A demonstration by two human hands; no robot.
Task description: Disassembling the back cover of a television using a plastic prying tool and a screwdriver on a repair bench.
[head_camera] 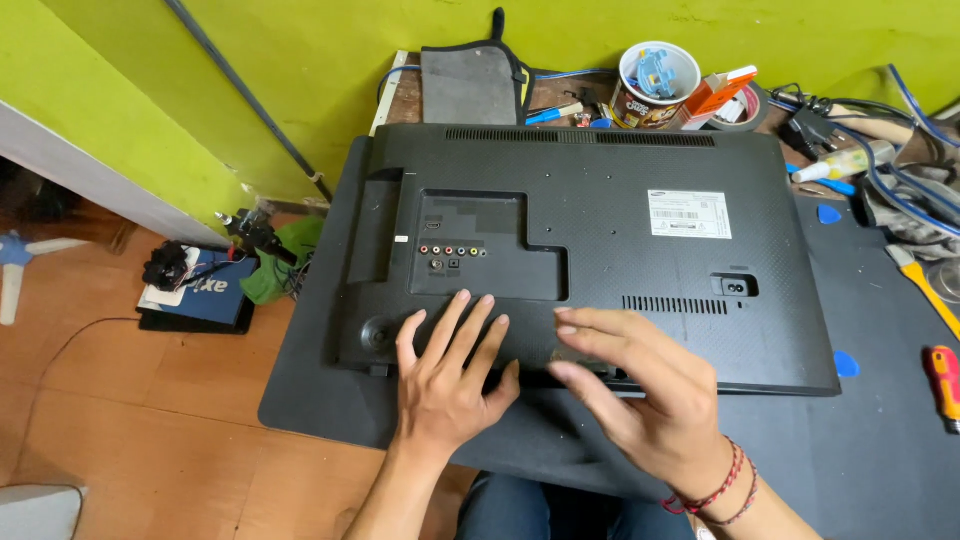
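Note:
A black flat-screen monitor (600,250) lies face down on a dark mat (860,440), its back panel up with a white label, vent slots and coloured sockets. My left hand (450,370) rests flat on the panel's near edge, fingers spread. My right hand (640,385) hovers over the same near edge just to the right, fingers loosely curled and pointing left, red thread bracelets on the wrist. Neither hand holds anything.
A red-handled screwdriver (942,385) and a yellow-handled tool (925,285) lie at the right. Blue picks (846,364) sit on the mat. A cup of small parts (655,85), a tape roll, cables and a grey pouch (470,85) crowd the back. Wooden floor at left.

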